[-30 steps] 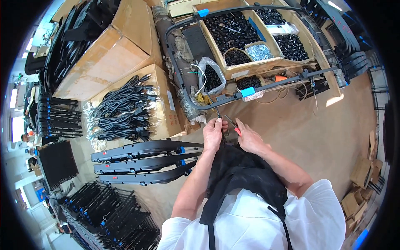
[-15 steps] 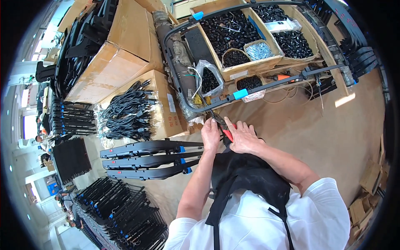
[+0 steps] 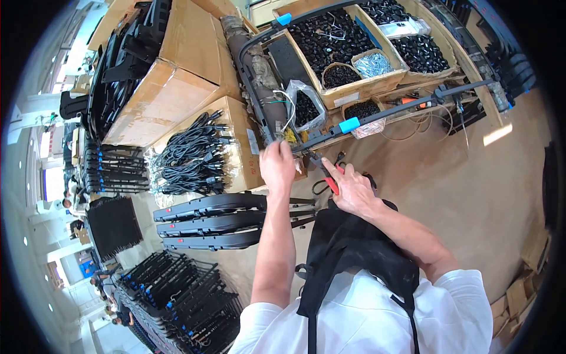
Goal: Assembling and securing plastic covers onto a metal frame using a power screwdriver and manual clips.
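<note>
In my right hand (image 3: 356,192) is a pair of red-handled pliers (image 3: 331,180). Their dark jaws point up-left at the near corner of a black tubular frame (image 3: 389,110) that carries blue tape. My left hand (image 3: 277,168) is by the frame's left corner, its fingers curled. Whether it grips the tube or something small is hidden behind the knuckles. A thin black cord (image 3: 319,190) loops down beside the pliers.
Wooden bins (image 3: 368,89) of black fittings and silver screws stand beyond the frame. On the left are a carton (image 3: 239,156) topped by bundled black cables (image 3: 191,159), a larger carton (image 3: 162,97), long black parts (image 3: 215,223) and stacked black frames (image 3: 171,295).
My left hand has moved up and left, away from the pliers' jaws, to the frame corner. My right hand still holds the pliers, now slightly further right in view.
</note>
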{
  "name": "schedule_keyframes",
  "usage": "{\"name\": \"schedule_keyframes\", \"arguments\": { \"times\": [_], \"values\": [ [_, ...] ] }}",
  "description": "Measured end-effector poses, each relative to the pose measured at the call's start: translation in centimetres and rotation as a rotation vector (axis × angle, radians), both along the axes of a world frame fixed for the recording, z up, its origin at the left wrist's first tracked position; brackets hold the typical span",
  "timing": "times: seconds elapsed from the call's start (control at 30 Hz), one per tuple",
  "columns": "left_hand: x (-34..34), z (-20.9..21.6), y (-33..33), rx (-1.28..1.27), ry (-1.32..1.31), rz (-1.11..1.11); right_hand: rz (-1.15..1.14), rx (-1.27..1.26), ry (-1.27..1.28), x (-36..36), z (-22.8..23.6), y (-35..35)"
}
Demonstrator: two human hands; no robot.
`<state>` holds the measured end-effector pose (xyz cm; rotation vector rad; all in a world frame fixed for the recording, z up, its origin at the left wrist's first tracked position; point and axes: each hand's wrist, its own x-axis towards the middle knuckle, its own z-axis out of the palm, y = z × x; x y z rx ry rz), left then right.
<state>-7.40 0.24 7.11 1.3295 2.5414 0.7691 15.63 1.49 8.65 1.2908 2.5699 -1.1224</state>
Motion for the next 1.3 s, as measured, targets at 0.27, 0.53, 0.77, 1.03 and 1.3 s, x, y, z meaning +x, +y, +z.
{"name": "schedule_keyframes", "arguments": {
  "times": [0.27,0.53,0.77,1.03,1.3],
  "values": [
    [-4.0,-2.2,5.4,-0.422,0.22,-0.506,-0.132,0.296,-0.029,-3.9,-1.6,-4.0],
    [-3.8,-4.5,5.3,-0.249,0.078,-0.484,-0.263,0.429,-0.129,-7.6,-2.8,-6.6],
    [-3.9,-5.0,6.2,-0.255,0.038,-0.389,-0.285,0.389,-0.263,-9.9,-3.0,-7.0],
    [-3.4,-4.2,5.8,-0.27,0.028,-0.378,-0.476,-0.852,0.814,-4.0,-8.6,-3.6],
    [-3.6,-4.9,6.0,-0.289,0.003,-0.345,-0.251,-0.117,-0.032,-2.9,-4.1,-1.3]
  ]
}}
